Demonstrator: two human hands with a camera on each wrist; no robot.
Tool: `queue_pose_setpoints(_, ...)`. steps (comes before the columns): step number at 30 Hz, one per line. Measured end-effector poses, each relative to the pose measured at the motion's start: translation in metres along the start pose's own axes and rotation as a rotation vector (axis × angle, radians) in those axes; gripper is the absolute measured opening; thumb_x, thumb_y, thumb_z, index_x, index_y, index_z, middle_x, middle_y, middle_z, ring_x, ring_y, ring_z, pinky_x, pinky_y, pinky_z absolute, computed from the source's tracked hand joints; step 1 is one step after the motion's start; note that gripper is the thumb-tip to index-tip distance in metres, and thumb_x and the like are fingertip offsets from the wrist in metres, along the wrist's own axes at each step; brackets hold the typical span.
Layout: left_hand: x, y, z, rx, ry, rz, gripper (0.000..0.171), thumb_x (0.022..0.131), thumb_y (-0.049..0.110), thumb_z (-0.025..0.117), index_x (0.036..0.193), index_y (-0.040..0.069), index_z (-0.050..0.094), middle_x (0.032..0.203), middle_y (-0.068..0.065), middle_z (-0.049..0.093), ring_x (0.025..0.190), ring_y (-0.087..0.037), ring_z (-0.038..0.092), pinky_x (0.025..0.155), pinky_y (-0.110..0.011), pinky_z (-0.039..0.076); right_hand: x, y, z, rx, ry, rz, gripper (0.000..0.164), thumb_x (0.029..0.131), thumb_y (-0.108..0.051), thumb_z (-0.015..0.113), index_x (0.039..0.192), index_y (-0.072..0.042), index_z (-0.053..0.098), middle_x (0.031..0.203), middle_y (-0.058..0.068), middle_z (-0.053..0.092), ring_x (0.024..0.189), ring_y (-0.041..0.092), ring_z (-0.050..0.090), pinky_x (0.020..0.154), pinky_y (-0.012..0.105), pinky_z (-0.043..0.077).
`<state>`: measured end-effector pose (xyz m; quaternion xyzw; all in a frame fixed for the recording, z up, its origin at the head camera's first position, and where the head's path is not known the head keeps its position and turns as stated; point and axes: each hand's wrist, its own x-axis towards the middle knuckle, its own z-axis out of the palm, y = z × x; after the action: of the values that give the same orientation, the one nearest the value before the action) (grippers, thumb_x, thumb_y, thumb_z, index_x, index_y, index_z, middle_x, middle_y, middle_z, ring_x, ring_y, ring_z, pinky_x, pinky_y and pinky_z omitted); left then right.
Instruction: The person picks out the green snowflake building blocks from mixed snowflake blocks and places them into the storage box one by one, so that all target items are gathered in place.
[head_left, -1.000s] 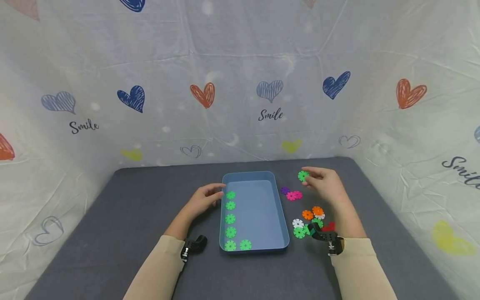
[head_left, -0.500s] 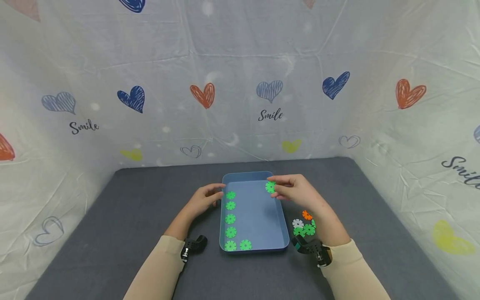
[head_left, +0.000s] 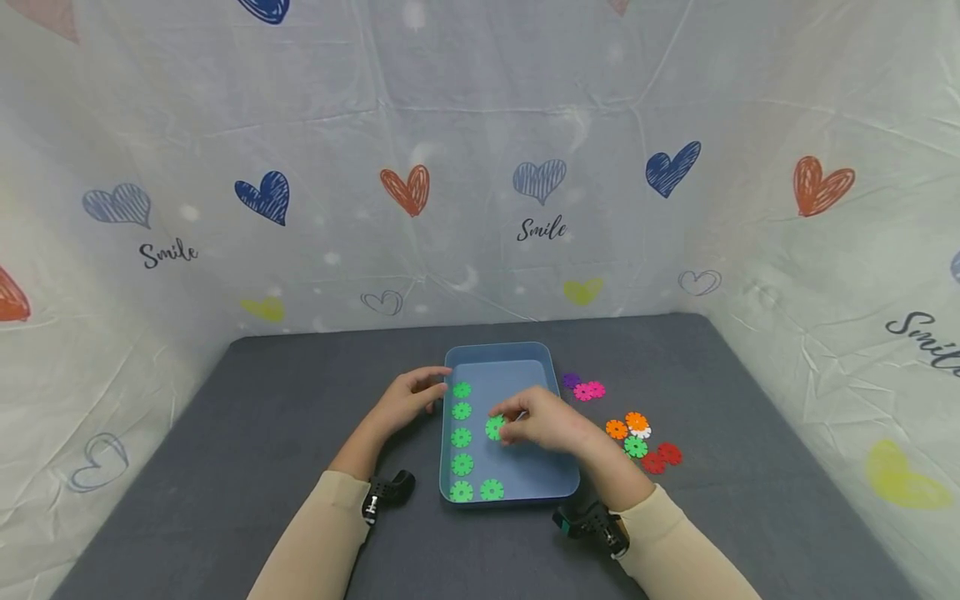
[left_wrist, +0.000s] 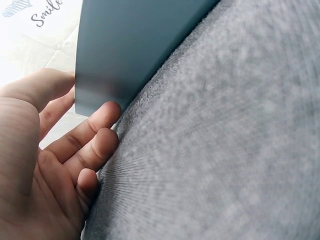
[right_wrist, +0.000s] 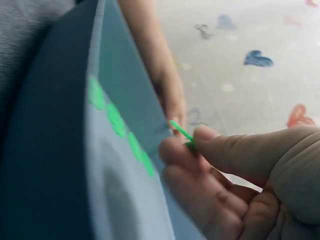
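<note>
My right hand (head_left: 543, 422) pinches a green notched plastic disc (head_left: 495, 428) between thumb and fingers, over the middle of the blue tray (head_left: 517, 498). In the right wrist view the disc (right_wrist: 181, 131) shows edge-on, above the tray floor. My left hand (head_left: 411, 398) holds the tray's left rim near the far corner; in the left wrist view its thumb and index finger meet the rim, and other fingertips lie close to the outer wall (left_wrist: 125, 55). Green discs (head_left: 461, 437) lie in a column along the tray's left side, with another green disc (head_left: 491, 490) beside the nearest one.
Right of the tray lie purple (head_left: 572, 381) and pink discs (head_left: 588, 391). Nearer me are orange (head_left: 617, 429), white (head_left: 641, 433), green (head_left: 635, 447) and red discs (head_left: 662, 457), some partly hidden by my right forearm. A patterned curtain (head_left: 465, 250) stands behind the dark tabletop (head_left: 315, 375).
My right hand has carried the green disc leftward and nearer, from beyond the loose discs to over the tray's middle. The left hand and the tray have stayed put.
</note>
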<state>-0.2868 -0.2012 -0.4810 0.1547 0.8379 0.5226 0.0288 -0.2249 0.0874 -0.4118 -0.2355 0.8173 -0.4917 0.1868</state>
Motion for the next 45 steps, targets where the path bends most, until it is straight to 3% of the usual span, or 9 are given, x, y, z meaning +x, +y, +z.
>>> queue_pose_setpoints(6, 0.002, 0.003, 0.002, 0.014, -0.007, -0.010, 0.041, 0.104, 0.020, 0.064, 0.142, 0.003, 0.060, 0.102, -0.014, 0.068, 0.076, -0.034, 0.060, 0.073, -0.042, 0.048, 0.005, 0.007, 0.014, -0.238, -0.072, -0.055, 0.021, 0.091, -0.004, 0.077, 0.112, -0.002, 0.078, 0.071, -0.006, 0.065, 0.063, 0.007, 0.057, 0.059, 0.026, 0.046)
queue_pose_setpoints(13, -0.001, 0.007, 0.002, 0.010, -0.011, 0.010, 0.040, 0.104, 0.022, 0.065, 0.140, 0.005, 0.062, 0.103, -0.009, 0.068, 0.073, -0.027, 0.059, 0.071, -0.039, 0.049, 0.004, 0.011, 0.027, -0.450, -0.082, -0.097, 0.020, 0.085, -0.007, 0.084, 0.104, -0.006, 0.079, 0.068, -0.008, 0.060, 0.061, 0.005, 0.052, 0.060, 0.027, 0.044)
queue_pose_setpoints(20, 0.001, 0.002, 0.003, 0.003, -0.017, 0.014, 0.039, 0.103, 0.026, 0.067, 0.139, 0.010, 0.064, 0.105, -0.008, 0.069, 0.073, -0.022, 0.059, 0.072, -0.039, 0.049, 0.002, 0.009, 0.031, -0.518, -0.081, -0.100, 0.018, 0.088, -0.010, 0.082, 0.106, -0.009, 0.078, 0.068, -0.007, 0.057, 0.061, 0.005, 0.049, 0.060, 0.027, 0.042)
queue_pose_setpoints(25, 0.001, 0.004, 0.003, 0.007, -0.015, 0.003, 0.039, 0.103, 0.026, 0.067, 0.139, 0.010, 0.064, 0.103, -0.007, 0.068, 0.073, -0.021, 0.059, 0.072, -0.038, 0.050, -0.005, 0.003, 0.011, -0.483, -0.067, -0.101, 0.023, 0.094, -0.016, 0.076, 0.116, -0.008, 0.075, 0.075, -0.007, 0.059, 0.064, 0.008, 0.051, 0.062, 0.029, 0.045)
queue_pose_setpoints(30, 0.001, 0.005, 0.004, 0.010, -0.009, -0.002, 0.039, 0.103, 0.025, 0.067, 0.139, 0.011, 0.064, 0.102, -0.007, 0.068, 0.072, -0.021, 0.059, 0.072, -0.038, 0.050, -0.018, 0.001, -0.027, -0.426, 0.047, -0.008, 0.027, 0.098, -0.022, 0.073, 0.122, -0.010, 0.074, 0.087, -0.007, 0.063, 0.071, 0.012, 0.057, 0.066, 0.033, 0.049)
queue_pose_setpoints(35, 0.001, 0.004, 0.005, 0.014, 0.000, -0.004, 0.039, 0.102, 0.024, 0.067, 0.138, 0.009, 0.064, 0.100, -0.007, 0.068, 0.072, -0.022, 0.058, 0.071, -0.038, 0.049, -0.036, 0.010, -0.062, -0.361, 0.112, 0.102, 0.026, 0.096, -0.014, 0.073, 0.120, -0.004, 0.072, 0.089, 0.000, 0.061, 0.076, 0.017, 0.055, 0.070, 0.036, 0.047)
queue_pose_setpoints(41, -0.001, 0.003, 0.003, 0.006, 0.014, -0.006, 0.041, 0.102, 0.023, 0.067, 0.140, 0.006, 0.062, 0.102, -0.008, 0.068, 0.073, -0.025, 0.059, 0.071, -0.040, 0.049, -0.053, 0.017, -0.074, -0.340, 0.044, 0.332, 0.020, 0.083, -0.006, 0.083, 0.095, -0.004, 0.067, 0.077, 0.005, 0.057, 0.063, 0.017, 0.048, 0.059, 0.033, 0.042)
queue_pose_setpoints(45, -0.002, 0.002, 0.000, 0.005, 0.011, -0.003, 0.041, 0.102, 0.025, 0.067, 0.139, 0.007, 0.063, 0.102, -0.007, 0.068, 0.073, -0.024, 0.058, 0.071, -0.039, 0.049, -0.054, 0.022, -0.067, -0.461, -0.055, 0.475, 0.026, 0.079, -0.010, 0.089, 0.077, -0.008, 0.063, 0.071, 0.003, 0.057, 0.056, 0.015, 0.046, 0.053, 0.029, 0.040)
